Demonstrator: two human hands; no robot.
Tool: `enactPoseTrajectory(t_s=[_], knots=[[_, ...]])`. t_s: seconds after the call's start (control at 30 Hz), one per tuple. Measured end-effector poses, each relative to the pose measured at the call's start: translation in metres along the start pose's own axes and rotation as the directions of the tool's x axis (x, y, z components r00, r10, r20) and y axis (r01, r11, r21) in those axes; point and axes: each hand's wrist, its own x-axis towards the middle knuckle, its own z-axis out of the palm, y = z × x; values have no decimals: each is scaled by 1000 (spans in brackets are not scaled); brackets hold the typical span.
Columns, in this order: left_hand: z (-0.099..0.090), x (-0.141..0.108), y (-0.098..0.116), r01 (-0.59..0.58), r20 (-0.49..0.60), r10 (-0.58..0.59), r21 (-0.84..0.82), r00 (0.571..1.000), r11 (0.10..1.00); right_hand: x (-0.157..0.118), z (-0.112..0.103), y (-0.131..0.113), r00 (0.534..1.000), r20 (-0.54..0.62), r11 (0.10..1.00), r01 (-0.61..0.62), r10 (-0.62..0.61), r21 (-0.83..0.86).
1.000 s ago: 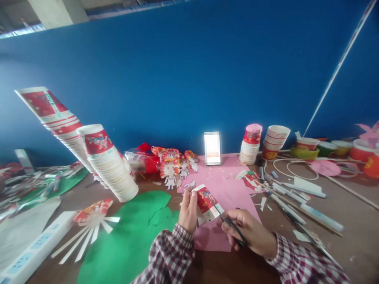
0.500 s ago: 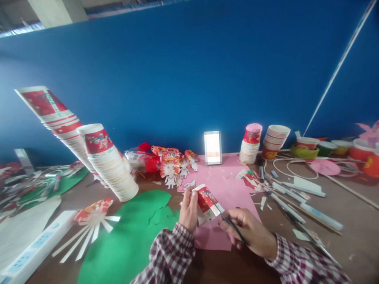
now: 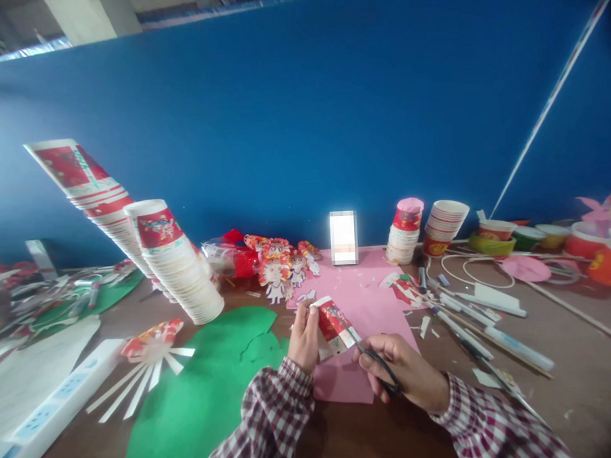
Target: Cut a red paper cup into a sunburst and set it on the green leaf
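Paper piece, glossy red print with multicoloured figures, white margins, roughly rectangular, tilted, held up over the pink paper sheet. Left hand pinches its upper-left edge, thumb on the printed face. Right hand closed round black-handled metal scissors; blades meet the piece at its lower right, blade gap too small to call. Pink sheet is flat, matte, with small scraps on it.

Left of that: green paper sheet, rounded outline, torn-looking cut near its right edge. A red-and-white paper cutout with splayed white strips lies beside it. Behind: leaning stack of white paper cups with red print, ribbed by nested rims; lion-like red-and-orange paper figures. Right side: slim white-barrelled pens scattered on the brown surface.
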Motion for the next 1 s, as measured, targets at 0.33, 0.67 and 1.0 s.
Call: enactPoseTrajectory(t_s=[0.33, 0.67, 1.0], knots=[[-1, -3, 4, -30, 103, 28, 23, 994, 999, -1, -3, -1, 1000, 0, 1000, -15, 15, 4], [-1, -2, -1, 29, 135, -24, -31, 991, 999, -1, -1, 2, 999, -37, 999, 18, -19, -32], [2, -4, 8, -19, 86, 19, -1, 996, 1000, -3, 0, -4, 998, -60, 998, 6, -10, -69]])
